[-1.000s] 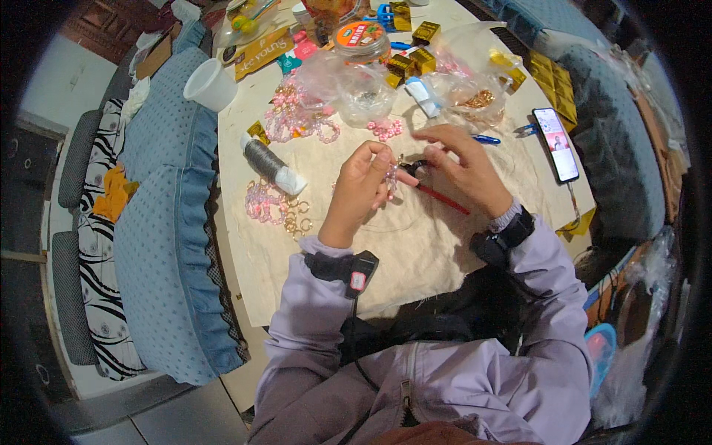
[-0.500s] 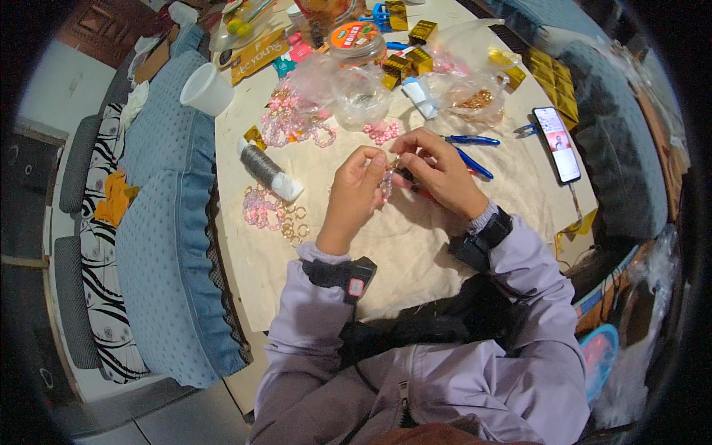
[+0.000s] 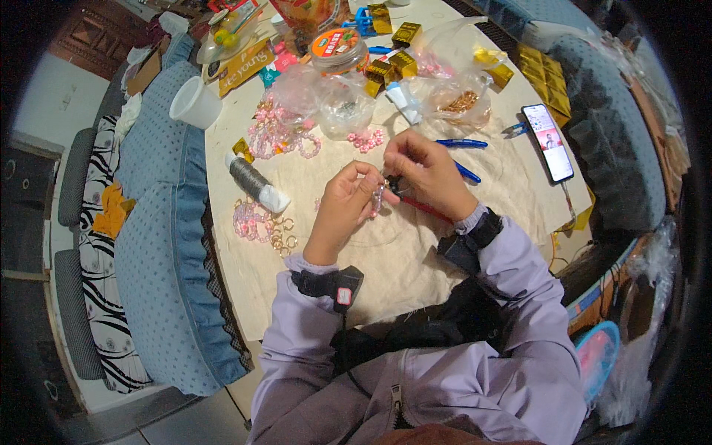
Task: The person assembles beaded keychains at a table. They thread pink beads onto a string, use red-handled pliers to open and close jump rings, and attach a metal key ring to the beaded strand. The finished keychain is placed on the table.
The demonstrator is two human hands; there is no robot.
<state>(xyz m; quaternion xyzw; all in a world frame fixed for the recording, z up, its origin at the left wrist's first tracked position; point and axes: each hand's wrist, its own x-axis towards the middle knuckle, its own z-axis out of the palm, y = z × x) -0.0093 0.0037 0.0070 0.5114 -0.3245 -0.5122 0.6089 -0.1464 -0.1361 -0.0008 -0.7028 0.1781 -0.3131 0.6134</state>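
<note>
My left hand (image 3: pixel 341 211) pinches a short strand of pale pink and lilac beads (image 3: pixel 377 200) that hangs from its fingertips. Close beside it, my right hand (image 3: pixel 434 178) has its thumb and fingers bent together above the strand's upper end. A red-handled tool, seemingly pliers (image 3: pixel 429 211), runs under the right palm, its dark head near the left fingertips. Whatever fine piece lies between the right fingertips is too small to make out. Left of my hands lie pink beaded strands (image 3: pixel 251 221), gold rings (image 3: pixel 282 241) and a spool of grey thread or wire (image 3: pixel 251 181).
Blue-handled pliers (image 3: pixel 461 143) lie beyond my right hand, near a lit phone (image 3: pixel 549 144). Further back are pink beadwork (image 3: pixel 282 133), clear plastic bags (image 3: pixel 345 107), a round tub (image 3: pixel 338 50), gold boxes (image 3: pixel 403 64) and a white cup (image 3: pixel 196 102). A cream cloth (image 3: pixel 400 259) covers the table.
The whole view has shifted slightly. My right fingertips have lifted a little away from the left ones, and the dark tool head shows more plainly between the hands.
</note>
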